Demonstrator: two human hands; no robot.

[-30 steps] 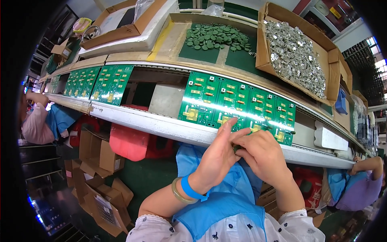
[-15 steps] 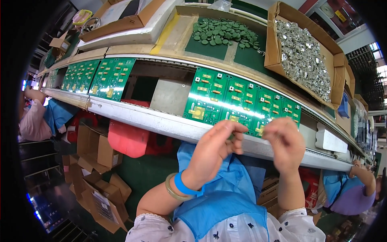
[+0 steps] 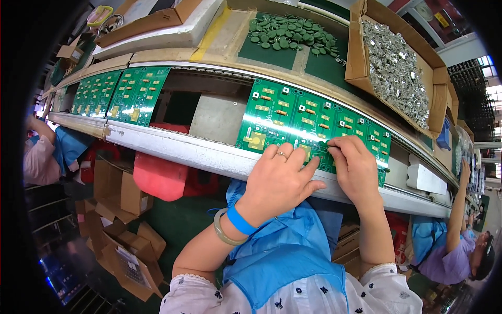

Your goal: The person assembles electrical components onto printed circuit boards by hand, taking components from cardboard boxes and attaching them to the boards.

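Over circuit board (image 3: 314, 121), right hand (image 3: 357, 168) pinches disc (image 3: 323, 147)

The left hand (image 3: 285, 180), its palm out of sight, covers part of the board (image 3: 277, 125). Fingertips of the right hand (image 3: 327, 147) partly mask a green part (image 3: 322, 146), its shape unclear. Dark rim crops a co-worker (image 3: 41, 161).

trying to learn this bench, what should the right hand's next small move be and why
Probably ease the small green disc gently down against the green circuit board. The right hand appears to pinch it right over the board, and a similar dark disc shows at the board's right edge. Whether the pinched one touches the board is unclear, so gentle seems wise.
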